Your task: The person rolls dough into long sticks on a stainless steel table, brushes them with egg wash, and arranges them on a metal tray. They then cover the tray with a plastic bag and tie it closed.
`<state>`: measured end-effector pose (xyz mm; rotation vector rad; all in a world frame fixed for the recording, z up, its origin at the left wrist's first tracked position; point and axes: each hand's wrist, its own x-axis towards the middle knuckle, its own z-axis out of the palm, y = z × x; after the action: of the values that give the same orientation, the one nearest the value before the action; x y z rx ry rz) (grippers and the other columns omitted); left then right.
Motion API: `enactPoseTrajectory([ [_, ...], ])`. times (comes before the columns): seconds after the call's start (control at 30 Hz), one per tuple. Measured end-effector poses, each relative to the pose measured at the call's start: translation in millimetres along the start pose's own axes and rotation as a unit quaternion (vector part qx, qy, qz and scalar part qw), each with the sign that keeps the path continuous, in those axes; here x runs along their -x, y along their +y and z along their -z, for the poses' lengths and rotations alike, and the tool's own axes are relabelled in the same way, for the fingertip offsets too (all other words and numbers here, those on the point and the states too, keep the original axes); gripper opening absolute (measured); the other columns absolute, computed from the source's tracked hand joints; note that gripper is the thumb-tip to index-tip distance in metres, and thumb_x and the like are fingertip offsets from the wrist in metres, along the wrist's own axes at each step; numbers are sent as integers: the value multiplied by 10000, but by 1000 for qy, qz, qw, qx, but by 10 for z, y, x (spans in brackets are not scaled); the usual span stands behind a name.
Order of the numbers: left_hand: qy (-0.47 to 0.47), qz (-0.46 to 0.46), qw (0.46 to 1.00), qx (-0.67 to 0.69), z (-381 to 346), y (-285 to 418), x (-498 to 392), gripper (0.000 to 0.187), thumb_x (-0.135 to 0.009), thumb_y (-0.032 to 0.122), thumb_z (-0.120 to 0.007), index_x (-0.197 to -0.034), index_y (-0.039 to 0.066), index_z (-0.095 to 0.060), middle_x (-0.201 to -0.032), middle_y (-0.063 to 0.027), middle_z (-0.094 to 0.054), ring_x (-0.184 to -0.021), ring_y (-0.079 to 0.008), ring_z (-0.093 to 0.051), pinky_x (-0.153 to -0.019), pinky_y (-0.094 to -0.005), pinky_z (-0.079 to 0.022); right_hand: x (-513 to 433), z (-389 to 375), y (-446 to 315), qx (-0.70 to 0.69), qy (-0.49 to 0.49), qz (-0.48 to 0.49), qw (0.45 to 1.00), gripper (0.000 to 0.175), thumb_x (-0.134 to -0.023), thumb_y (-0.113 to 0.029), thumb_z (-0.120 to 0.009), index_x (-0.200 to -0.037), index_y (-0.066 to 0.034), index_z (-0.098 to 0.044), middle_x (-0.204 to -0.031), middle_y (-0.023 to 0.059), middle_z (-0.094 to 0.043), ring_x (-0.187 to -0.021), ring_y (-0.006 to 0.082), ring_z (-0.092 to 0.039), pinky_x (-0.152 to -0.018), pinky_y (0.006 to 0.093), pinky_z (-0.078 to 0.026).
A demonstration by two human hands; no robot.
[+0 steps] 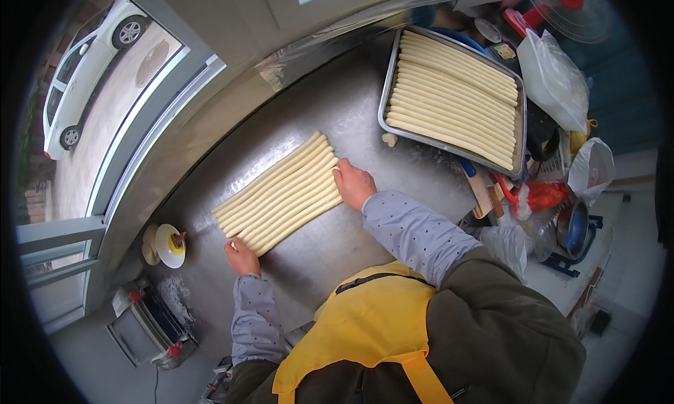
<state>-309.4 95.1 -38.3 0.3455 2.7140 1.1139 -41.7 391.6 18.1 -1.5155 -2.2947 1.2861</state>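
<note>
Several long pale dough ropes (279, 193) lie side by side as a slanting sheet on the metal worktop (316, 277). With its fingers, my left hand (243, 257) grips rope ends at the sheet's lower left corner. At the right end, my right hand (355, 184) has its thumb and fingers around other rope ends; its fingertips are partly hidden. Beyond my right hand, a metal tray (453, 150) holds more dough ropes in a close row. A small dough scrap (389, 139) sits beside the tray's near left corner.
To the left, a white bowl (165, 252) of yellow liquid with a brush stands against a dough lump (150, 244). A machine (150, 325) is at lower left. Plastic bags (553, 80), a wooden-looking board (476, 191) and a metal bowl (573, 222) crowd the right side. A window wall borders the worktop.
</note>
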Motion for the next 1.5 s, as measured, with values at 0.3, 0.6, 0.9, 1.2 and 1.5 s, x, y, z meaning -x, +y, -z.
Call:
enactPoseTrajectory([
  [0.3,-43,-33,998,10,82,81,-41,393,-1178,302,-553,-1289,-69,-621,-1171,-197,-724,-1011,-257,-666,-928,-412,-550,-58,-94,-17,-12,25,27,999,353,-1126,-390,-547,-1250,-63,-501,-1007,314,-760,-944,545,-727,-844,651,-568],
  [0.6,-85,-184,974,106,795,1653,58,285,-1203,266,-524,-1135,1,-605,-1014,-44,-621,-934,-127,-550,-860,-308,-497,478,843,-367,-223,55,76,970,318,-1133,-349,-558,-1199,-49,-480,-1011,316,-738,-951,565,-705,-835,625,-541],
  [0.9,-312,-190,874,320,-1278,3857,339,284,-1186,280,-570,-1174,12,-664,-1019,-14,-666,-921,-79,-593,-830,-274,-512,544,3119,1090,-185,376,50,906,284,-1137,-308,-649,-1092,-34,-591,-786,74,-663,-706,150,-558,-680,348,-490],
  [1.2,-330,-273,864,264,-3290,5119,876,368,-1140,335,-644,-1123,-30,-692,-966,-72,-728,-882,-131,-611,-808,-329,-527,244,4096,2352,-103,490,-65,863,283,-1112,-314,-648,-1104,-39,-583,-891,227,-736,-851,464,-722,-774,518,-557],
  [1.5,-245,-310,914,94,-3644,5111,928,467,-1101,409,-639,-1211,-41,-699,-1104,-276,-776,-1036,-409,-745,-923,-464,-562,51,4083,2523,10,427,-148,892,263,-1131,-301,-575,-1153,-48,-512,-1015,300,-754,-999,545,-713,-862,622,-551],
])
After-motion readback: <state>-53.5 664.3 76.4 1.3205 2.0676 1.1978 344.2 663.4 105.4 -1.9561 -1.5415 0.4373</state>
